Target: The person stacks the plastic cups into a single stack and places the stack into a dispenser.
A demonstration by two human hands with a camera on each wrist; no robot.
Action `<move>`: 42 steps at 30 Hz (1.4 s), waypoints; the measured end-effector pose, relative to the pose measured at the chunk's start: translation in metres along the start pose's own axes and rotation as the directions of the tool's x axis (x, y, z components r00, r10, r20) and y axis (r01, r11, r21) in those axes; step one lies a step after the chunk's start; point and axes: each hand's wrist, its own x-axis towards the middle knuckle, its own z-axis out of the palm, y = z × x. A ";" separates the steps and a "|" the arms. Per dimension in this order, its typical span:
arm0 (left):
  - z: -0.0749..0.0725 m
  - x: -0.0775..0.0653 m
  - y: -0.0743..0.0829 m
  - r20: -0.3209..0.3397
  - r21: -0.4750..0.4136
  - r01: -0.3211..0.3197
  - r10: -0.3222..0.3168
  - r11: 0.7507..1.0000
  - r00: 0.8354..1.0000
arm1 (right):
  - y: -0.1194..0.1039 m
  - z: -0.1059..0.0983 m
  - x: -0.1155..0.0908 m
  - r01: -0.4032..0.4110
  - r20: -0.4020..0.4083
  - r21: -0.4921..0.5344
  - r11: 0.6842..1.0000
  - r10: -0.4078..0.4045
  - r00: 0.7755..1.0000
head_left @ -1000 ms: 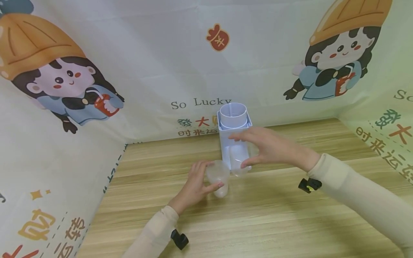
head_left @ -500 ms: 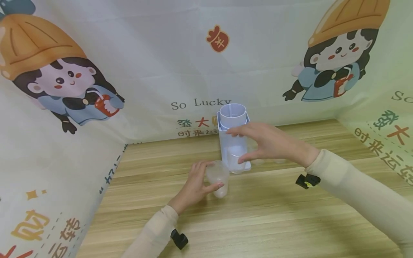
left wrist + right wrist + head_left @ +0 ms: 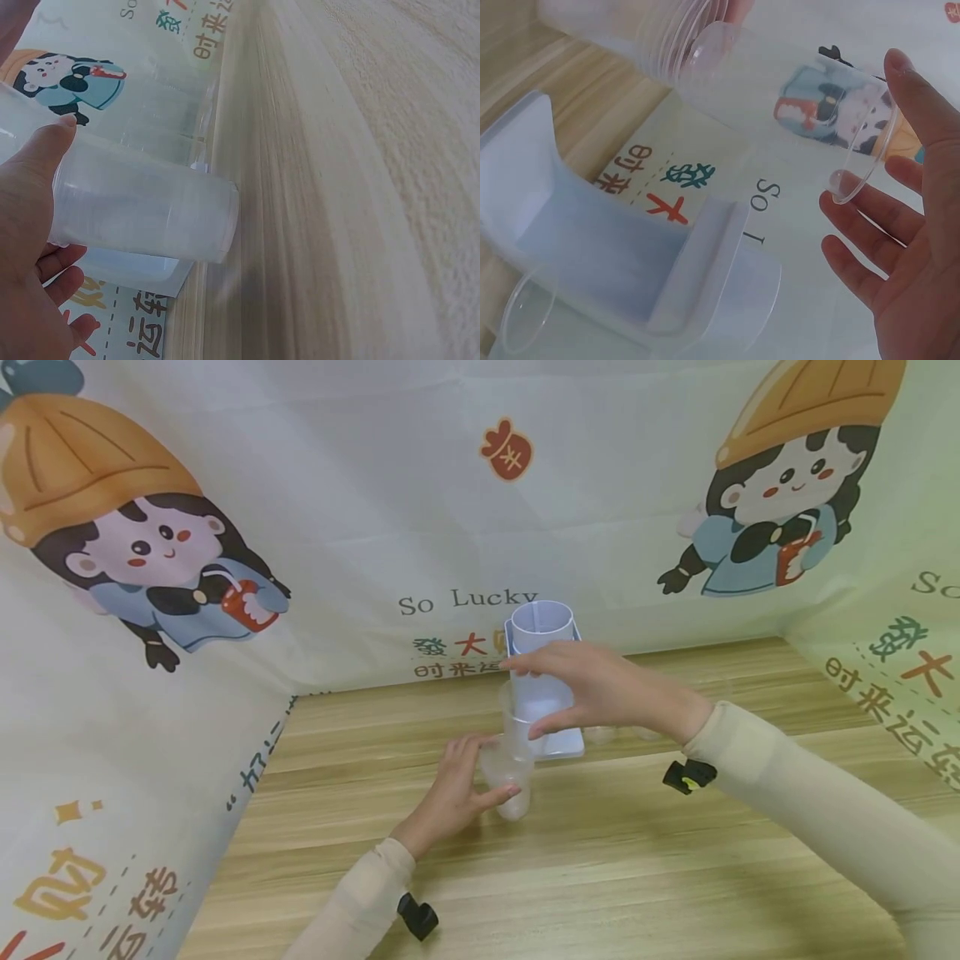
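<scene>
My left hand (image 3: 457, 785) grips a nested stack of clear plastic cups (image 3: 150, 202), which stands upright near the tabletop. My right hand (image 3: 600, 689) holds a single clear plastic cup (image 3: 742, 90) by its rim, between thumb and fingers. In the right wrist view that cup's base meets the several rims of the stack; how far it sits inside is hard to tell. Just behind both hands stands a pale bluish-white cup dispenser (image 3: 542, 620) with a round tube on top, partly hidden by the right hand.
Faint clear cups (image 3: 598, 735) stand on the wooden table (image 3: 600, 860) beyond the right wrist. Another clear rim (image 3: 529, 311) shows beside the dispenser in the right wrist view. A printed cloth (image 3: 375, 485) rises behind and at both sides.
My right hand has moved left with the single cup, from in front of the dispenser to above the stack's mouth. My left hand and the stack have stayed in place.
</scene>
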 end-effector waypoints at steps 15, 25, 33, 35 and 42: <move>0.001 0.001 -0.003 -0.001 0.009 -0.008 0.008 1.000 1.000 | 0.000 0.018 0.014 0.067 -0.003 -0.021 0.998 -0.067 0.998; 0.000 0.000 -0.003 -0.003 0.002 -0.013 0.013 1.000 1.000 | -0.002 0.030 0.013 0.056 0.047 -0.040 0.998 -0.054 0.997; -0.001 0.000 -0.003 0.002 -0.001 -0.023 0.023 1.000 1.000 | 0.000 0.047 0.009 0.079 0.062 -0.080 0.994 -0.074 0.995; -0.001 0.000 -0.003 0.005 -0.003 -0.024 0.024 1.000 1.000 | 0.000 0.051 0.009 0.081 0.066 -0.082 0.993 -0.076 0.995; -0.001 -0.001 -0.003 0.002 -0.003 -0.036 0.036 0.999 0.999 | 0.000 0.061 0.007 0.064 0.087 -0.058 0.996 -0.059 0.994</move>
